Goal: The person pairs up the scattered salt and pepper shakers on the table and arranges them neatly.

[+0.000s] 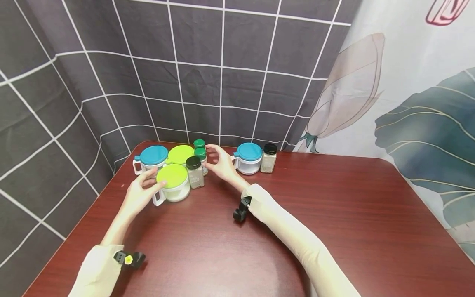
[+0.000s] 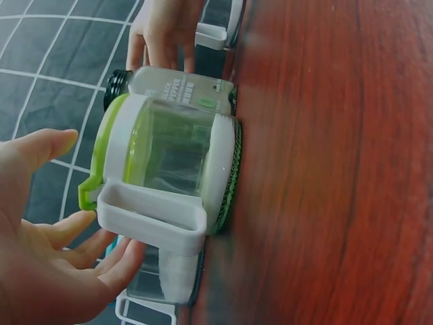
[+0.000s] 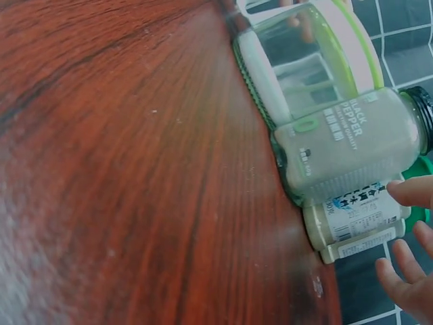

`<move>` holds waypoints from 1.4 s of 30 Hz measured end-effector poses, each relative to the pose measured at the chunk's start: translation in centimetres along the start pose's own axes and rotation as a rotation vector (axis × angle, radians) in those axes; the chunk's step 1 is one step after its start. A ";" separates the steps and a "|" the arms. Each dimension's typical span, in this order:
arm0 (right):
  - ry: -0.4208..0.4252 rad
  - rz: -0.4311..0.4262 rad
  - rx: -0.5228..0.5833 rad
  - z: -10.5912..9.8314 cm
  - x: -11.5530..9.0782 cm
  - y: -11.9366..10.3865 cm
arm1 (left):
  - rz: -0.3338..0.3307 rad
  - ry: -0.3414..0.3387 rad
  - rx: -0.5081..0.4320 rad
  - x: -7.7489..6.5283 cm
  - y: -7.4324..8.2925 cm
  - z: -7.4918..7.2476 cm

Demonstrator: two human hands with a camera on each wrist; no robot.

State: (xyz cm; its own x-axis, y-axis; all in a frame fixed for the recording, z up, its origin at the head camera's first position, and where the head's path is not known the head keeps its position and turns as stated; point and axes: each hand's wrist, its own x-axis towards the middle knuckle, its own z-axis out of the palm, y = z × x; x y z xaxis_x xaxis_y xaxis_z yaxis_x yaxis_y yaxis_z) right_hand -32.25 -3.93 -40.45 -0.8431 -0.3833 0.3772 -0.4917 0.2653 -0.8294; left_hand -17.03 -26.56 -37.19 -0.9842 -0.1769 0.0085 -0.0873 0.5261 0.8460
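In the head view my left hand [image 1: 139, 194] is at the near jar with a lime-green lid [image 1: 172, 176], its thumb by the lid's edge. The left wrist view shows that jar as clear, with a white handle [image 2: 152, 220]; the thumb is spread away from the lid and the fingertips are beside the handle. My right hand [image 1: 222, 165] reaches to two green-capped bottles [image 1: 200, 153], fingers apart and loosely bent at their right side. A black-capped pepper bottle [image 3: 352, 139] stands between the near jar and a labelled green-capped bottle [image 3: 358, 217].
Behind the near jar are a blue-lidded jar [image 1: 154, 155] and another lime-lidded jar [image 1: 181, 154]. Right of my right hand stand a second blue-lidded jar [image 1: 249, 159] and a black-capped shaker [image 1: 269, 158]. A dark gridded curtain [image 1: 241, 90] hangs behind the reddish-brown table [image 1: 326, 214].
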 end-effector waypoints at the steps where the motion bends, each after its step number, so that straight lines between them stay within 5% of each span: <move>1: -0.002 0.005 -0.006 0.1 0.0 0.1 | 0.001 -0.003 0.006 0.0 0.0 0.0; 18: -0.030 0.022 -0.028 1.1 -0.1 0.7 | 0.075 -0.034 0.084 -0.1 -1.6 -0.1; 42: -0.038 0.029 -0.015 1.4 -0.1 0.5 | 0.020 0.010 0.124 -0.7 -1.7 -0.6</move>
State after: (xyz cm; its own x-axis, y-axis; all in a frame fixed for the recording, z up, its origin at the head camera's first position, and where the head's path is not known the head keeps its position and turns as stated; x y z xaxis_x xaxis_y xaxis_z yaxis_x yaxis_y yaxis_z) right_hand -32.10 -4.97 -41.52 -0.8486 -0.4082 0.3366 -0.4702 0.2901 -0.8335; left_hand -16.11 -27.81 -38.36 -0.9844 -0.1732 0.0306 -0.0865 0.6280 0.7734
